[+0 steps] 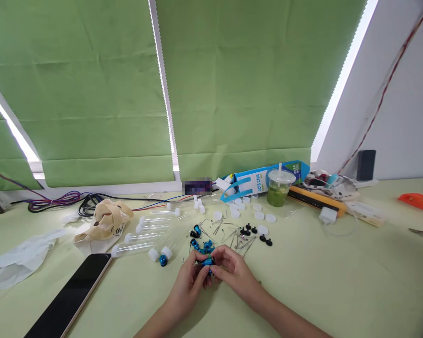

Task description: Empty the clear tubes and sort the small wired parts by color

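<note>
Between the fingertips of both hands is a small blue metallic cylindrical part [207, 261] with a bit of green at its top. My left hand [190, 280] pinches it from the left, and my right hand [231, 270] grips its right end; the fingers hide much of it. Just beyond the hands lie several blue metal parts [207, 245], and a blue-and-black piece [196, 231] sits a little farther back. A lone blue part [163, 260] rests to the left, beside a white cap. Thin metal pins [216, 227] are scattered behind my right hand.
Clear tubes with white caps [141, 248] lie left of the hands, near a phone [74, 293] and a beige cloth [104, 223]. Black knobs [248, 230] and white discs [259, 215] are to the right. Farther back stand a green drink cup [278, 192] and an orange-and-black power strip [317, 200].
</note>
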{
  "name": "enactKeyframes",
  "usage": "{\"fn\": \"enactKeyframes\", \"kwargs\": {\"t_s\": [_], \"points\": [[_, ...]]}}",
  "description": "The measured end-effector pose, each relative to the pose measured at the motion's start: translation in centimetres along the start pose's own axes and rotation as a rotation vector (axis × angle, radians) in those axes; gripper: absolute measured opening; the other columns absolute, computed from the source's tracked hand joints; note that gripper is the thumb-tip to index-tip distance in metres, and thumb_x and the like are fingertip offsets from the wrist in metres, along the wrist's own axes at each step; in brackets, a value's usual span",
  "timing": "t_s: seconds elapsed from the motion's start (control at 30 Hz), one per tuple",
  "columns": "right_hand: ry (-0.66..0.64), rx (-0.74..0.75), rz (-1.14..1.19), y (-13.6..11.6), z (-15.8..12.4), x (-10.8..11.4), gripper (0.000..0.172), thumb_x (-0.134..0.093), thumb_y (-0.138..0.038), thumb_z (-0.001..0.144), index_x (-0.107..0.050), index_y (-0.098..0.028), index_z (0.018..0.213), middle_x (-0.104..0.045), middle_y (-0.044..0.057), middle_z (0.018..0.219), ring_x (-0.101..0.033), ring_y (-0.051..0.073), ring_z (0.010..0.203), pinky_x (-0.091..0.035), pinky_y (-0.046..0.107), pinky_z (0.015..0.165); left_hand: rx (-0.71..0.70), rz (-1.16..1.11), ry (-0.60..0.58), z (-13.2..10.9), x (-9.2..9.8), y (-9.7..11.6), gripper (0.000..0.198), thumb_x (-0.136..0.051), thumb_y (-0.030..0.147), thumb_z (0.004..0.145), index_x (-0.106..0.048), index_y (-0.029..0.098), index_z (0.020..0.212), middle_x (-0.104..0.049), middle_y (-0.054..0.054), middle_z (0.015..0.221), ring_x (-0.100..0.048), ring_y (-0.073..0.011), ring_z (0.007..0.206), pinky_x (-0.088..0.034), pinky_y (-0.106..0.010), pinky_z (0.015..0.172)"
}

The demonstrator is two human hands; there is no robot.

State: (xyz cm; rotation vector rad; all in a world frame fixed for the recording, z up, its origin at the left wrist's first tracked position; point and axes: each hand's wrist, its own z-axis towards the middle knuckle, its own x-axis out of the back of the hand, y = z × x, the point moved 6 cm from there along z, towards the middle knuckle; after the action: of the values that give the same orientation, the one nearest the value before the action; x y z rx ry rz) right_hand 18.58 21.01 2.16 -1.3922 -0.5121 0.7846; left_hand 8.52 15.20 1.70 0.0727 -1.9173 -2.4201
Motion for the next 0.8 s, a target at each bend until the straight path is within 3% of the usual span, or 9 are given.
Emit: {"fn": "enactKeyframes", "kwargs": {"t_s": [0.1, 0.2, 0.3, 0.43, 0.53, 0.7, 0.8], "points": [[-0.06, -0.029, 0.049, 0.48, 0.0, -0.31, 0.027, -0.062, -0.035, 0.077, -0.049, -0.018, 0.093, -0.057, 0.0, 0.074, -0.06, 0.014, 0.064, -0.045, 0.024, 0.054, -0.014, 0.017, -0.015, -0.01, -0.09, 0.27, 0.014, -0.045, 0.032, 0.089, -0.041, 0.018, 0.091, -0.056, 0.0, 0.07, -0.05, -0.0109, 0.061, -0.04, -0.024, 0.058], [-0.098, -0.004, 0.056, 0.27, 0.03, -0.49, 0.031, -0.069, -0.03, 0.072, -0.049, -0.018, 0.093, -0.059, 0.001, 0.079, -0.061, 0.015, 0.072, -0.047, 0.027, 0.065, -0.014, 0.032, 0.001, 0.02, 0.12, 0.21, 0.016, -0.047, 0.033, 0.088, -0.042, 0.018, 0.092, -0.054, 0.0, 0.072, -0.049, -0.0106, 0.061, -0.04, -0.023, 0.058], [-0.049, 0.008, 0.031, -0.14, 0.07, -0.21, 0.034, -0.071, -0.029, 0.07, -0.049, -0.018, 0.094, -0.06, 0.003, 0.085, -0.061, 0.015, 0.074, -0.048, 0.029, 0.068, -0.014, 0.037, 0.02, 0.04, 0.35, 0.02, 0.017, -0.048, 0.034, 0.087, -0.043, 0.018, 0.093, -0.052, 0.0, 0.074, -0.048, -0.0104, 0.061, -0.04, -0.023, 0.057], [-0.059, -0.021, 0.04, -0.15, 0.03, -0.2, 0.025, -0.063, -0.035, 0.077, -0.051, -0.017, 0.09, -0.061, 0.002, 0.074, -0.061, 0.015, 0.068, -0.048, 0.03, 0.066, -0.009, 0.046, 0.003, 0.0, 0.33, -0.23, 0.017, -0.046, 0.034, 0.088, -0.043, 0.018, 0.094, -0.052, 0.0, 0.071, -0.049, -0.0113, 0.062, -0.04, -0.023, 0.057], [-0.055, 0.004, 0.046, -0.15, 0.06, -0.05, 0.031, -0.071, -0.031, 0.07, -0.052, -0.017, 0.09, -0.062, 0.003, 0.083, -0.061, 0.015, 0.075, -0.047, 0.03, 0.073, -0.023, 0.059, 0.011, 0.02, 0.39, -0.23, 0.016, -0.046, 0.033, 0.088, -0.043, 0.018, 0.094, -0.051, 0.0, 0.073, -0.049, -0.0111, 0.061, -0.041, -0.024, 0.057], [-0.006, -0.044, -0.014, 0.02, 0.23, 0.37, 0.025, -0.063, -0.037, 0.077, -0.054, -0.015, 0.086, -0.062, 0.002, 0.071, -0.06, 0.014, 0.066, -0.047, 0.028, 0.063, -0.02, 0.049, -0.014, 0.09, 0.16, -0.09, 0.014, -0.045, 0.031, 0.089, -0.043, 0.018, 0.091, -0.053, 0.0, 0.071, -0.049, -0.0109, 0.061, -0.04, -0.024, 0.057], [-0.015, -0.028, -0.018, -0.27, 0.25, 0.45, 0.026, -0.069, -0.032, 0.072, -0.054, -0.016, 0.086, -0.062, 0.002, 0.076, -0.06, 0.014, 0.072, -0.047, 0.028, 0.068, -0.021, 0.063, -0.007, 0.1, 0.19, -0.1, 0.014, -0.045, 0.032, 0.089, -0.043, 0.018, 0.092, -0.052, 0.0, 0.071, -0.049, -0.0108, 0.061, -0.041, -0.024, 0.057]]}}
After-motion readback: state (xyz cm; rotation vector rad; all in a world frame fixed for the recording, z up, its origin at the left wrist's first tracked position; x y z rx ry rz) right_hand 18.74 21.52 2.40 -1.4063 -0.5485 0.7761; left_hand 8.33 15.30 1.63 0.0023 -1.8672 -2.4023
